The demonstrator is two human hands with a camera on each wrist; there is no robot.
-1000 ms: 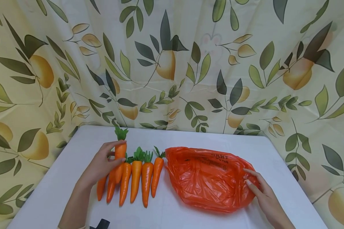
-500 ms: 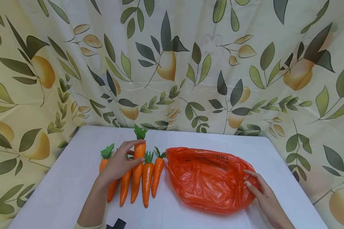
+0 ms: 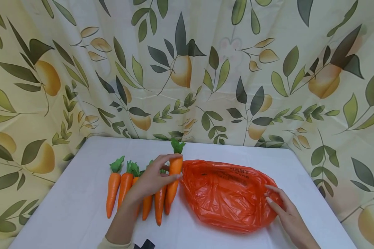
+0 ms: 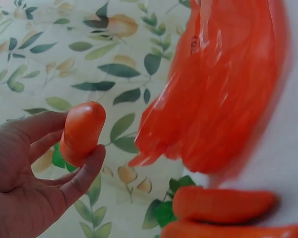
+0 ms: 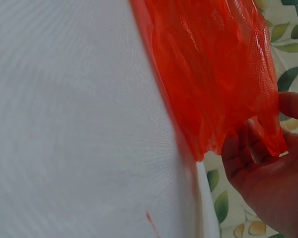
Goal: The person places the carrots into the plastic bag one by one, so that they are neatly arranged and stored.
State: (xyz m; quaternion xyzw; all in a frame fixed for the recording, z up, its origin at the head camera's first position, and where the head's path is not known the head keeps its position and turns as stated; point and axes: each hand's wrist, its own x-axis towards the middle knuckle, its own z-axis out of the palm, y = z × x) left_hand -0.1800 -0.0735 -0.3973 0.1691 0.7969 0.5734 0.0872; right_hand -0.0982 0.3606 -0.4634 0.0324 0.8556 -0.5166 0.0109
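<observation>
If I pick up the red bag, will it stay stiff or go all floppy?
The red bag would probably flop and fold, because its sides look thin and full of wrinkles. It may feel a bit slippery, since its surface is shiny. It's likely light for its size, judging by how thin it looks.

"Place type, quick?"

"Curtained-off tabletop spot; home or studio, can't tell from where I'm standing."

"Evidence?"

"Cream fabric curtain printed with green leaves and yellow-orange fruit, filling the back and both sides. Flat white table right in front."

"Anything homely?"

"Thin, crinkled red plastic bag, row of tapered orange carrots with green tops: household groceries, by the look."
</observation>
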